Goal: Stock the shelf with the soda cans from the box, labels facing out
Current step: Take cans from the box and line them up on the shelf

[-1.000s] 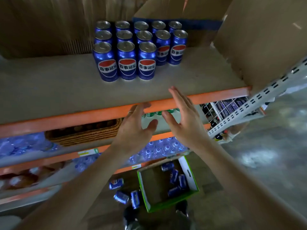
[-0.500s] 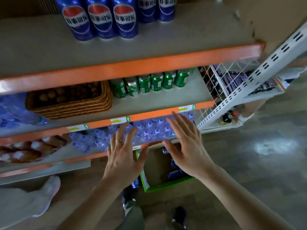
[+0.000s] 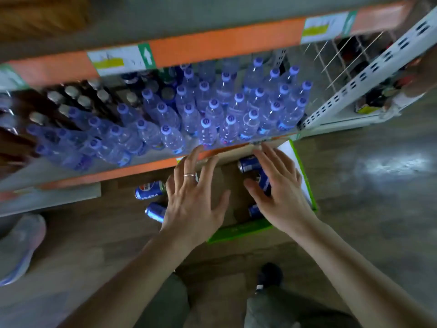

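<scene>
Above the box (image 3: 238, 229), two spread hands (image 3: 192, 204)

Bottom tier is packed with clear plastic water bottles with purple-blue caps (image 3: 208, 124), rows and rows of them, standing upright and pretty much touching each other. Left of those there's a bunch of dark brown bottles with pale caps (image 3: 78, 100), a bit blurry so can't read anything on them. The orange rail above carries a white price tag with a yellow strip and a green arrow (image 3: 121, 59), and another one like it (image 3: 327, 27) further right. Off to the right is a white perforated metal upright (image 3: 369, 74) with a white wire rack (image 3: 331, 60) behind it. Grey wood-look floor (image 3: 378, 185) below, plus somebody's light grey sneaker (image 3: 20, 245) at far left.
</scene>
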